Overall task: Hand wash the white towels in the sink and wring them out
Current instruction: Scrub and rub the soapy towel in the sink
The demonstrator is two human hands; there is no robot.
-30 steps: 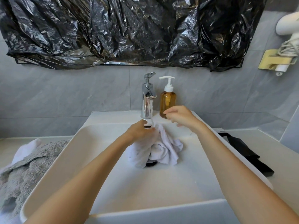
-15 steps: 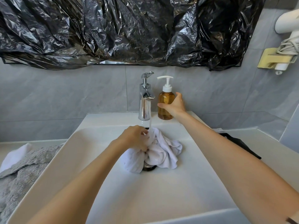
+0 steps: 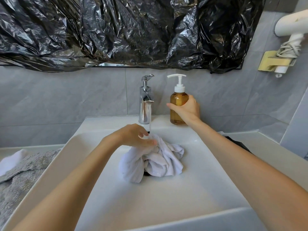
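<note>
At the white rectangular ceramic sink [image 3: 103, 194], we see a crumpled white cotton towel [image 3: 160, 162] bunched over the sink's drain under a thin stream from the chrome tap [image 3: 146, 104]. Our left hand [image 3: 138, 137] rests on the towel's top, fingers loosely curled, pinching its upper fold. Our right hand [image 3: 186, 109] wraps the amber plastic pump bottle [image 3: 178, 100] standing behind the sink, just right of the tap.

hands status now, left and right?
Left hand: shut on the white towel under the running faucet.
Right hand: wrapped around the amber soap bottle.
</note>
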